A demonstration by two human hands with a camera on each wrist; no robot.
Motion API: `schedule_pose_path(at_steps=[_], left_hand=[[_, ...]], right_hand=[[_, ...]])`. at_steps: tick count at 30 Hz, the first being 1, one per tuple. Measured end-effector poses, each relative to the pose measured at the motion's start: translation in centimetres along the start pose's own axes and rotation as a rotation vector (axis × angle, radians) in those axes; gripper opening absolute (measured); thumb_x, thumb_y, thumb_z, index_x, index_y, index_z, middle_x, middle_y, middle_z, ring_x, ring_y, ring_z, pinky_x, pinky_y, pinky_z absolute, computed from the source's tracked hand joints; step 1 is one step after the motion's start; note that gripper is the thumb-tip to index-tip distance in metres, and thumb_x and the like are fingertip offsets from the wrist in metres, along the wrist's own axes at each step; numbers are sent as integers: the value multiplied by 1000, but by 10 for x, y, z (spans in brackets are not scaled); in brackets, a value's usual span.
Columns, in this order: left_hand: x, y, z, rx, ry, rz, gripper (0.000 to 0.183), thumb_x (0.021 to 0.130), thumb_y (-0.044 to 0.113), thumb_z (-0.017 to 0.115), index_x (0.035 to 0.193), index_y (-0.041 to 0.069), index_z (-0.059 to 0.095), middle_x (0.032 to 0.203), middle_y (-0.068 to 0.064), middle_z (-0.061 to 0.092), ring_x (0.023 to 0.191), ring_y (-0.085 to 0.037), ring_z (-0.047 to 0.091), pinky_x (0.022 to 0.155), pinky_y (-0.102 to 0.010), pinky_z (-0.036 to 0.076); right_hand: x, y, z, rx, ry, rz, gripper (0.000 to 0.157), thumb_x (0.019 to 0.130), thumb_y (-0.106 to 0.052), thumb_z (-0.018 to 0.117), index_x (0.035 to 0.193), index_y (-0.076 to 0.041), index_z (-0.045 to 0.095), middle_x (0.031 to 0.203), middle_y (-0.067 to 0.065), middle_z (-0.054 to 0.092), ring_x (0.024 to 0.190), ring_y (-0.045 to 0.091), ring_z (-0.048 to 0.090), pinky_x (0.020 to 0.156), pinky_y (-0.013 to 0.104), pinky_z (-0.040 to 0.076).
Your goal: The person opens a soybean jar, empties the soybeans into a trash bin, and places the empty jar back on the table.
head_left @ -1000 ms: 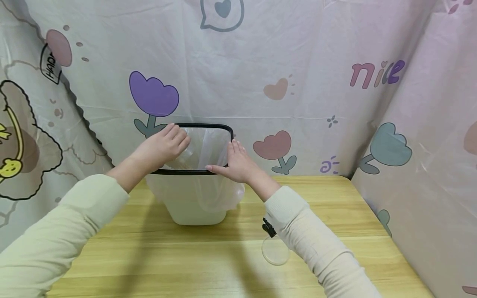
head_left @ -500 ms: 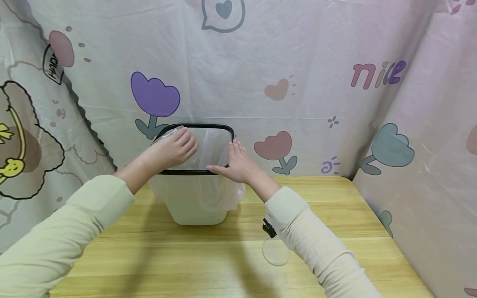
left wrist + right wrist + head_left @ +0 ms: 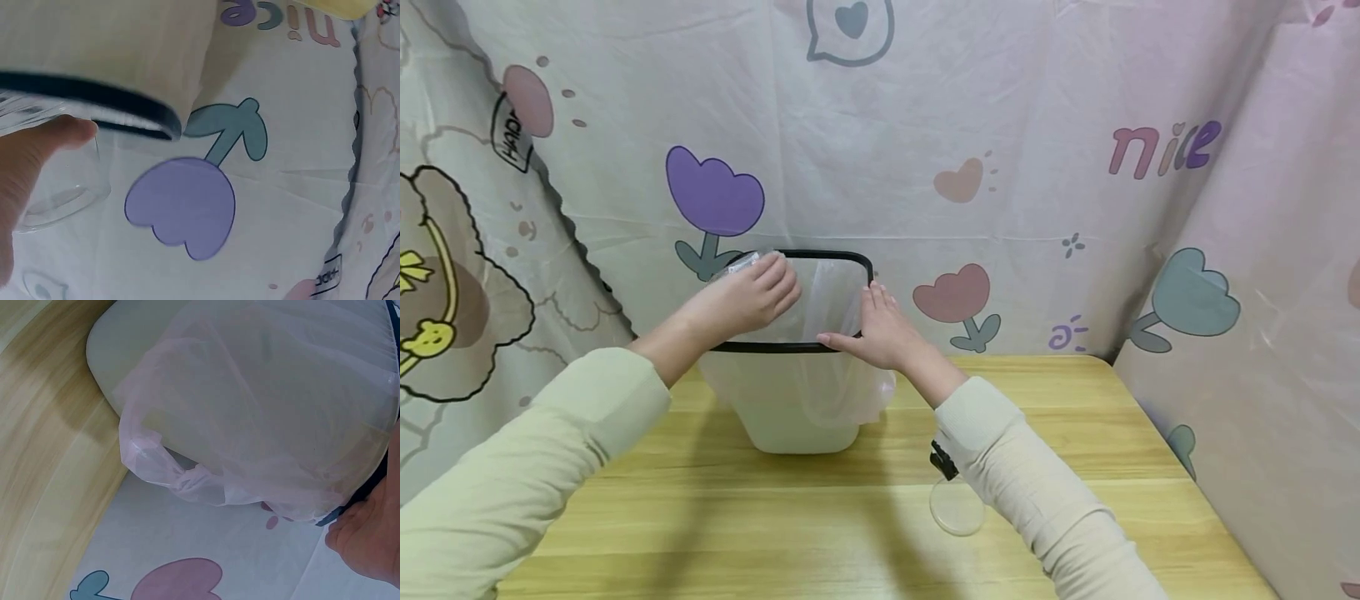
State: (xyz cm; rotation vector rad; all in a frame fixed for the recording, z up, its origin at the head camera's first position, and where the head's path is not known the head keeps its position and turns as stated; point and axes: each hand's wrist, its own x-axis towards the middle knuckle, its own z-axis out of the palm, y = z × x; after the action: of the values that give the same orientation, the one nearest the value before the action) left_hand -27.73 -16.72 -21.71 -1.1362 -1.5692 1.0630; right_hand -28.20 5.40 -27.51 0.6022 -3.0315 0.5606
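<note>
A pale waste bin [image 3: 805, 429] with a black rim [image 3: 775, 347] stands on the table, lined with a translucent bag [image 3: 846, 392] that hangs over its outside. Above its left side my left hand [image 3: 752, 296] grips a clear cup [image 3: 72, 203], mostly hidden behind the hand in the head view. The left wrist view shows the cup's round end and a thumb along its side, close to the rim. My right hand [image 3: 883, 329] rests on the bin's right corner, fingers straight along the rim and thumb on the front edge. Cup contents cannot be made out.
On the table [image 3: 760, 533], near the right sleeve, lie a clear round disc [image 3: 957, 508] like a lid and a small black piece [image 3: 943, 460] touching or close to it. A patterned curtain [image 3: 865, 125] hangs behind and at both sides.
My left hand has shifted slightly right and turned, bringing the clear cup's end up from inside the bin to above the hand. The right hand keeps its place on the rim.
</note>
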Motion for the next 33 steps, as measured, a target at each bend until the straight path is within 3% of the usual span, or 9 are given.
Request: schedule_pose_path(at_steps=[4,8,14,17,20,22,26,28,33], left_hand=[[-1,-17,-2,-62,-5,-120,25,80,-9,41,102,-4,52,97,-18,55,93,-33,51,91,-39,44],[-4,-21,3,-135,11,-226,37,70,-8,61,105,-6,50,99,-20,56,95,-36,52,92,-41,45],[-16,5,17,-96,-41,-108,22,79,-4,46,100,-3,51,95,-18,55,90,-32,51,89,-38,45],[-18,4,15,-97,-71,-93,23,81,-5,42,102,-2,52,97,-17,55,92,-32,51,90,-38,44],[-14,-11,6,-174,-115,-172,37,72,-10,56,108,-4,50,103,-20,55,98,-35,51,95,-40,43],[-10,-22,2,-248,-96,-262,53,62,-8,69,110,-6,47,104,-22,54,100,-38,51,97,-43,42],[-5,-31,2,-326,-38,-398,65,54,-4,75,111,-9,45,105,-25,53,100,-41,50,96,-47,42],[-5,-26,4,-307,-67,-373,64,55,-4,74,112,-8,45,105,-24,53,100,-40,50,96,-46,42],[-9,-1,14,-135,-96,-110,26,77,-8,47,102,-2,51,95,-16,55,89,-31,50,88,-37,43]], right_hand=[[0,0,0,4,-2,-1,104,77,-72,41,144,1,6,152,18,0,141,25,0,117,36,7],[0,1,0,9,5,3,104,77,-71,42,144,0,5,152,18,1,141,24,-1,117,36,7],[0,1,3,-2,3,3,104,77,-72,41,144,0,6,152,18,2,141,25,1,117,36,8],[0,1,5,-2,-2,0,104,77,-72,40,144,0,5,152,18,2,141,25,0,117,36,8],[0,1,4,4,-1,-4,104,77,-72,41,144,0,5,152,17,0,141,25,-1,117,36,7],[0,2,4,6,1,-6,104,77,-72,41,144,0,4,152,17,-1,141,24,-2,117,36,6],[0,2,3,5,9,-8,104,77,-72,41,144,0,5,152,17,0,141,23,-3,117,35,6],[0,2,3,5,12,-6,104,78,-71,42,144,0,5,152,17,0,141,23,-2,117,35,6],[1,2,3,5,13,-2,103,78,-71,42,144,0,6,152,17,1,141,24,0,117,35,8]])
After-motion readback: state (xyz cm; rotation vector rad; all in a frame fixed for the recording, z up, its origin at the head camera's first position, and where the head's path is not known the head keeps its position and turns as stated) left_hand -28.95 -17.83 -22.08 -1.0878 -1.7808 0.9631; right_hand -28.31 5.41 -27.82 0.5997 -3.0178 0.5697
